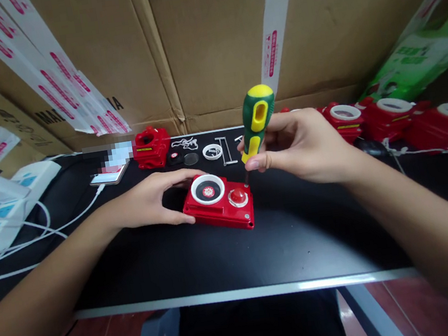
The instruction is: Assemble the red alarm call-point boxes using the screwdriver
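On the black table lies a red alarm box (219, 217) with a white ring around a dark round button and a red dome light beside it. My left hand (156, 197) grips its left end between thumb and fingers. A screwdriver (257, 115) with a green and yellow handle stands nearly upright in my right hand (302, 145), pinched low on the handle. Its tip meets a screw at the box's upper right corner. Another screw shows at the lower right corner. The fingertips behind the box and the handle are partly hidden.
Behind the box lie a red housing (151, 148), a white ring (212, 152), a clear disc (191, 159) and metal brackets (226, 151). A phone (112, 165) and power strip (15, 207) are left. Several red units (395, 117) stand right. Cardboard boxes (205, 41) rise behind.
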The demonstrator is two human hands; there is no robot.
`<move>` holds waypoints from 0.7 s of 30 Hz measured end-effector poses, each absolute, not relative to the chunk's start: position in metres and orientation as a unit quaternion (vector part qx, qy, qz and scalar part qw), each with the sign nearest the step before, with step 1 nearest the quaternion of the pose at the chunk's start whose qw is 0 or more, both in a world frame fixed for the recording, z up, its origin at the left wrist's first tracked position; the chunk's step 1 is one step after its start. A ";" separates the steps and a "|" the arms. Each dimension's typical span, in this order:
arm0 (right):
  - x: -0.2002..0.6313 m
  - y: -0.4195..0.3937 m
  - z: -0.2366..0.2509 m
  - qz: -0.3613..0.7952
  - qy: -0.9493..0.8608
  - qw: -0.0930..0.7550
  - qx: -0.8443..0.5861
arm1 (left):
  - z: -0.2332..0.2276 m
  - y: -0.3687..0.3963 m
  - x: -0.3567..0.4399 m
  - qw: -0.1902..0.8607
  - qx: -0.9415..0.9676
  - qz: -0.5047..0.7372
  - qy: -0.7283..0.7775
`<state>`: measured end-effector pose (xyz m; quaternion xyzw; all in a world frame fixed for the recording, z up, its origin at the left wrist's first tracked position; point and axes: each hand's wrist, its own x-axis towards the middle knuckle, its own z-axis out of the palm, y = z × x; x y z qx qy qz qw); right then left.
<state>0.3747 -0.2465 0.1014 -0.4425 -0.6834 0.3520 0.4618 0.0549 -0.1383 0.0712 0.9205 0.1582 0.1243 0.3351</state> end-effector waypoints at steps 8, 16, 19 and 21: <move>0.376 -0.248 0.104 0.395 -0.696 0.444 -0.403 | 0.076 -0.146 0.057 0.310 0.929 0.097 0.176; 0.377 -0.244 0.100 0.189 -0.751 0.405 -0.486 | 0.076 -0.159 0.060 0.231 0.947 0.061 0.215; 0.375 -0.246 0.102 0.023 -0.789 0.336 -0.514 | 0.076 -0.162 0.059 0.207 0.950 0.050 0.227; 0.372 -0.247 0.103 -0.018 -0.791 0.301 -0.532 | 0.076 -0.163 0.060 0.202 0.950 0.050 0.232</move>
